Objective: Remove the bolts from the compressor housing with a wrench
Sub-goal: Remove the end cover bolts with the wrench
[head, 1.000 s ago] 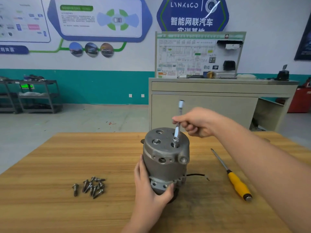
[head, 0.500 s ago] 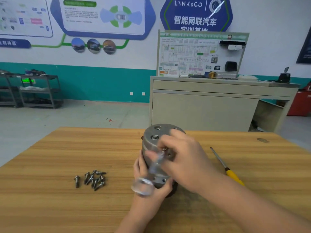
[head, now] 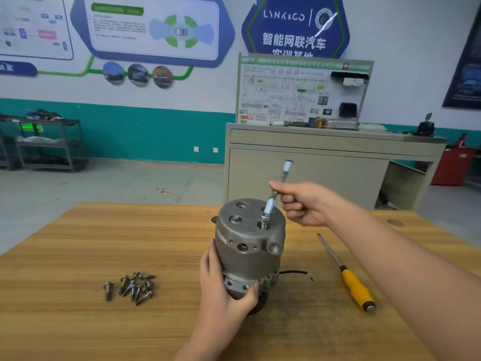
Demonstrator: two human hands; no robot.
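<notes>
**Lead:** Your right hand [head: 305, 204] pinches the wrench [head: 274, 198] at mid-shaft, fingers curled round it, and your left hand [head: 223, 287] wraps the lower body of the compressor housing [head: 250, 246], thumb across the front flange. The housing stands upright near the table's [head: 78, 256] centre.

**Trainee:** So what's the risk?

**Lead:** The shaft leans toward 1 o'clock while its socket end sits on a bolt [head: 264, 221] on the top face, around 3 o'clock of that face. Tilted like that, I judge the socket could ride off the head and round it, or slip and jar your knuckles against the casting. The housing also rests on a narrow base, so a hard pull may rock it if your left hand loosens.

**Trainee:** Anything else nearby?

**Lead:** Loose bolts [head: 132, 286] lie at 9 o'clock of the housing, and a yellow-handled screwdriver [head: 348, 277] lies at 3 o'clock, apart from your arm.

**Trainee:** And against half a second ago?

**Lead:** Then your right hand covered the top face with the wrench swung down toward you, blurred. Now it's lifted behind the housing, shaft pointing up and away. The bolts and screwdriver haven't moved.
</notes>
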